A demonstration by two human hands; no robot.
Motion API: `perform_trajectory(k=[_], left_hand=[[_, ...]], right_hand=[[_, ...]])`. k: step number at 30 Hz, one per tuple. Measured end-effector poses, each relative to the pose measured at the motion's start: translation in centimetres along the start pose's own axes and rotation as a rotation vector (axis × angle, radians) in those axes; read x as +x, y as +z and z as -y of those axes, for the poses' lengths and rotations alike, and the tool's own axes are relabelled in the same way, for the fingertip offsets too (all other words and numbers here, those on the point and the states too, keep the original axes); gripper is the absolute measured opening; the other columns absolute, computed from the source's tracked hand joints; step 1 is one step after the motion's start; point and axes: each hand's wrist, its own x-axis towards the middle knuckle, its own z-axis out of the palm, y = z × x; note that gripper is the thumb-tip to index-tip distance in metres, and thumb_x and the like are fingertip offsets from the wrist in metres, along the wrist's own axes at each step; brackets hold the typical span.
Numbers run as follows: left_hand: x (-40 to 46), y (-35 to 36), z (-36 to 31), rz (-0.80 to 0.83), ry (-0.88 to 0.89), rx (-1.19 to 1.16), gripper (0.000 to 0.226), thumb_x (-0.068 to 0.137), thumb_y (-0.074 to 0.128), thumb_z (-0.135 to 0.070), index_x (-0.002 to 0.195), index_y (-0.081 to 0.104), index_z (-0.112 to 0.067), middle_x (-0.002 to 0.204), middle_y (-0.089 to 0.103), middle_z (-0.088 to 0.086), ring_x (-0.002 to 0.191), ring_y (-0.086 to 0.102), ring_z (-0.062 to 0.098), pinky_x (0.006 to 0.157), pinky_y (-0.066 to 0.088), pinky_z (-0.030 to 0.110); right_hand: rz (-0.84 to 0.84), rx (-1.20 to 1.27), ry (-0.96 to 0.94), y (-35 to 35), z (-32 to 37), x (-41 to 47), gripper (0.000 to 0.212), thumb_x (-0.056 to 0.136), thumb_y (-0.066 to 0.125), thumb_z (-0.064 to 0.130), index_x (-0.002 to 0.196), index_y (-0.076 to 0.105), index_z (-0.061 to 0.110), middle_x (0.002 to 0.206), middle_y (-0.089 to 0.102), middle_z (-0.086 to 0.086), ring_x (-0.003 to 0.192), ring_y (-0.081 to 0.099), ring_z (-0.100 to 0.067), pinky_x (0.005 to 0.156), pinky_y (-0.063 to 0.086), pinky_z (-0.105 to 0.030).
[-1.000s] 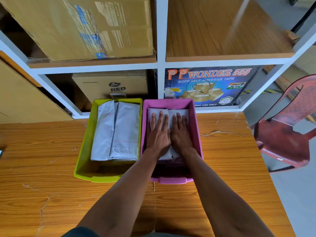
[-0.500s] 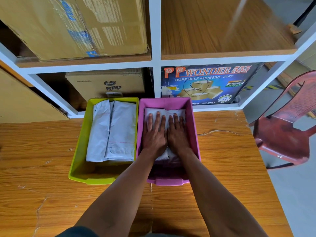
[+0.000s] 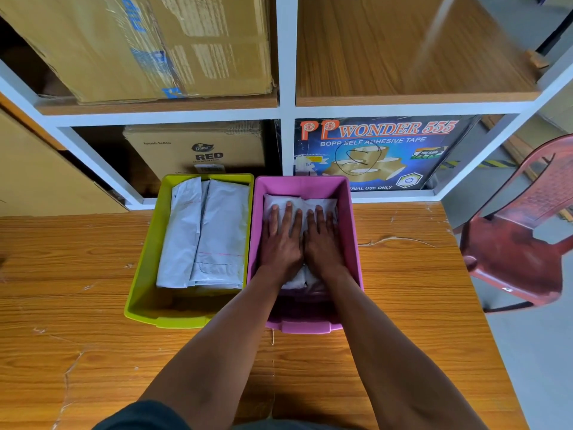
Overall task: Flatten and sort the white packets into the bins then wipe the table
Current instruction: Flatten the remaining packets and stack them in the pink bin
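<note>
Two bins stand side by side on the wooden table (image 3: 77, 305). The pink bin (image 3: 352, 243) on the right holds small white packets (image 3: 322, 204). My left hand (image 3: 280, 240) and my right hand (image 3: 324, 243) lie flat on those packets, side by side, fingers straight and pressing down. The yellow-green bin (image 3: 142, 274) on the left holds larger white packets (image 3: 210, 234) lying flat, with nothing touching them. My hands hide most of the packets in the pink bin.
A white shelf unit (image 3: 286, 113) rises behind the table with cardboard boxes (image 3: 148, 45) and a blue tape carton (image 3: 381, 150). A red plastic chair (image 3: 524, 237) stands off the table's right edge.
Both hands stay flat on the packets in the pink bin and have barely shifted. The view has drifted slightly.
</note>
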Motion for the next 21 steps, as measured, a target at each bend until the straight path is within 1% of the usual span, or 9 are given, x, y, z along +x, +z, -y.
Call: perform_trajectory(k=[2, 3, 5, 7, 9, 12, 15, 17, 21], left_hand=[[0.3, -0.8, -0.3, 0.053, -0.019, -0.009, 0.083, 0.102, 0.046, -0.034, 0.169, 0.001, -0.013, 0.175, -0.014, 0.015, 0.158, -0.022, 0.044, 0.128, -0.012, 0.056], [0.4, -1.5, -0.5, 0.069, -0.027, -0.022, 0.083, 0.102, 0.046, -0.033, 0.169, 0.001, -0.014, 0.175, -0.015, 0.014, 0.158, -0.022, 0.042, 0.128, -0.011, 0.055], [0.3, -3.2, -1.1, 0.064, -0.037, -0.067, 0.078, 0.103, 0.044, -0.026, 0.169, 0.004, -0.013, 0.176, -0.010, 0.013, 0.160, -0.017, 0.037, 0.130, -0.003, 0.055], [0.0, -5.1, -1.6, 0.014, -0.030, -0.104, 0.070, 0.105, 0.042, -0.023, 0.168, 0.013, -0.011, 0.176, 0.004, 0.014, 0.163, -0.005, 0.034, 0.131, 0.004, 0.054], [-0.5, -7.0, -2.0, -0.095, -0.013, -0.120, 0.061, 0.105, 0.046, -0.021, 0.163, 0.030, -0.008, 0.169, 0.029, 0.017, 0.160, 0.017, 0.035, 0.130, 0.017, 0.053], [-1.8, -9.5, -1.9, -0.298, 0.005, -0.184, 0.047, 0.099, 0.056, -0.014, 0.143, 0.052, -0.003, 0.142, 0.056, 0.020, 0.137, 0.048, 0.038, 0.119, 0.040, 0.050], [-3.9, -11.5, -0.7, -0.326, -0.090, -0.209, 0.040, 0.101, 0.051, -0.023, 0.139, 0.054, -0.009, 0.137, 0.057, 0.013, 0.129, 0.049, 0.033, 0.098, 0.051, 0.048], [-5.8, -12.1, 0.9, -0.351, -0.150, -0.183, 0.042, 0.101, 0.044, -0.030, 0.136, 0.056, -0.012, 0.133, 0.058, 0.010, 0.125, 0.050, 0.032, 0.091, 0.054, 0.048], [-10.9, -12.4, 5.2, -0.435, -0.223, -0.091, 0.043, 0.098, 0.042, -0.028, 0.132, 0.060, -0.010, 0.126, 0.062, 0.012, 0.119, 0.053, 0.034, 0.084, 0.055, 0.049]], right_hand=[[0.019, 0.009, 0.003, -0.6, 0.1, 0.0, 0.073, 0.098, -0.001, 0.034, 0.166, 0.004, 0.008, 0.173, -0.004, -0.018, 0.160, -0.008, -0.037, 0.129, -0.003, -0.052], [0.031, 0.005, -0.001, -0.9, 0.1, 0.1, 0.077, 0.095, -0.002, 0.036, 0.166, 0.004, 0.007, 0.172, -0.003, -0.020, 0.160, -0.006, -0.038, 0.129, -0.001, -0.053], [0.042, -0.013, -0.016, -1.8, 0.2, -0.1, 0.071, 0.100, 0.011, 0.032, 0.165, 0.004, 0.006, 0.171, 0.001, -0.024, 0.159, -0.002, -0.042, 0.129, 0.001, -0.054], [0.016, -0.020, -0.045, -2.8, 0.5, -0.5, 0.072, 0.097, 0.021, 0.023, 0.165, 0.007, 0.003, 0.169, 0.012, -0.028, 0.157, 0.009, -0.045, 0.129, 0.006, -0.055], [-0.061, 0.012, -0.073, -4.4, 1.5, -1.3, 0.069, 0.095, 0.033, 0.015, 0.162, 0.019, -0.001, 0.160, 0.033, -0.026, 0.148, 0.032, -0.046, 0.127, 0.020, -0.054], [-0.192, 0.180, -0.081, -7.7, 3.8, -3.5, 0.050, 0.097, 0.055, 0.005, 0.145, 0.046, -0.006, 0.132, 0.059, -0.029, 0.122, 0.056, -0.047, 0.103, 0.049, -0.054], [-0.279, 0.210, -0.077, -9.6, 6.7, -5.0, 0.031, 0.103, 0.052, 0.016, 0.130, 0.056, 0.001, 0.120, 0.065, -0.026, 0.112, 0.059, -0.044, 0.086, 0.052, -0.052], [-0.319, 0.202, -0.119, -9.6, 8.9, -5.7, 0.025, 0.102, 0.052, 0.015, 0.122, 0.060, 0.003, 0.112, 0.066, -0.023, 0.103, 0.061, -0.041, 0.079, 0.051, -0.048], [-0.322, 0.180, -0.205, -8.8, 13.3, -7.2, 0.028, 0.098, 0.054, 0.015, 0.122, 0.061, 0.003, 0.111, 0.065, -0.021, 0.101, 0.060, -0.041, 0.079, 0.052, -0.048]])
